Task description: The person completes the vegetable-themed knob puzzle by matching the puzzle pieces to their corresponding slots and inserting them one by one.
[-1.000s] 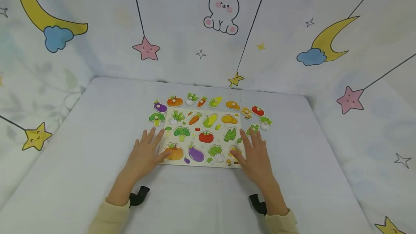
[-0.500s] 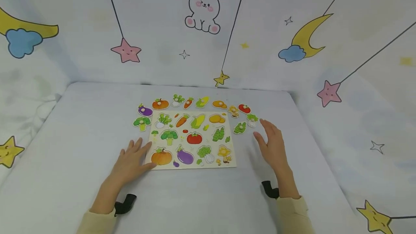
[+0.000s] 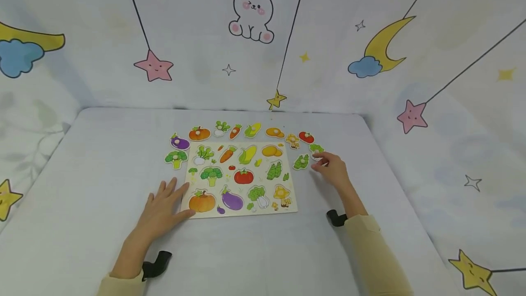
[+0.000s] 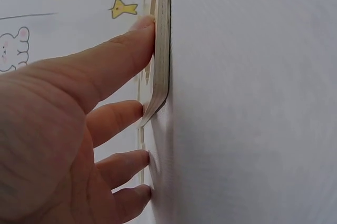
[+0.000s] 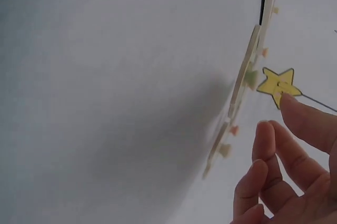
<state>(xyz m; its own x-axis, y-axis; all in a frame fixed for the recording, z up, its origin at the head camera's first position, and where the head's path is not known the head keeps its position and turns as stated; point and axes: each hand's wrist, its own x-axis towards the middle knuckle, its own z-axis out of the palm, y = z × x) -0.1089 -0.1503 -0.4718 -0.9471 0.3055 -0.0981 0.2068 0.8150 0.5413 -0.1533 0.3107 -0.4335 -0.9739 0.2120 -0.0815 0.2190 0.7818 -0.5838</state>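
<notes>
Puzzle board (image 3: 240, 177) – pale wood, matt printed face; table cover (image 3: 102, 163) – smooth matt cloth.

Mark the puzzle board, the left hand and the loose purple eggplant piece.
puzzle board (image 3: 263, 166), head view, bare patch near its middle.
left hand (image 3: 161, 209), head view, back of the hand.
eggplant piece (image 3: 180, 142), head view, purple body.

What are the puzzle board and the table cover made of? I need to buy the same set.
The puzzle board looks like thin wood or pressed board with a glossy printed face: the left wrist view shows a pale, layered edge. The table cover seems white matte cloth, with a fine weave; the fibre is unclear.
</notes>
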